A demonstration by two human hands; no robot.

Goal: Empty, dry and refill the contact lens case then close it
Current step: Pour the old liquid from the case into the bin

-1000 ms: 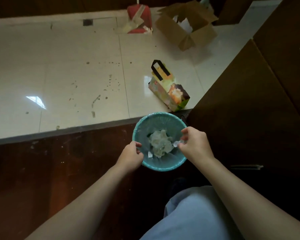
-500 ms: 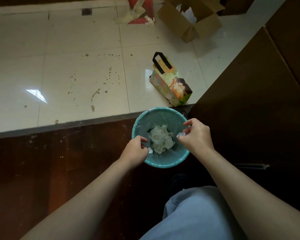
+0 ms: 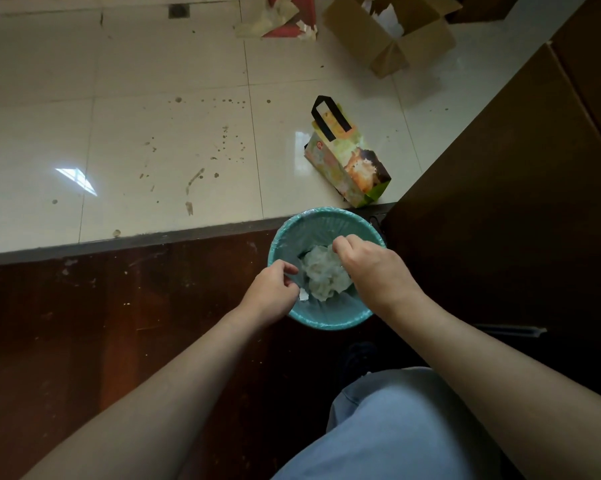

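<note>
Both hands hang over the teal bin [image 3: 321, 320] — left hand [image 3: 271, 296] and right hand [image 3: 372, 268], fingers curled. The contact lens case is hidden, so I cannot tell who holds it — likely inside those fists.

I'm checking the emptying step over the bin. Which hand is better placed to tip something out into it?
The right hand, probably. It hangs over the middle of the teal bin, above the crumpled tissue, fingers curled down. The left hand sits at the bin's near-left rim. The case itself can't be made out.
</note>
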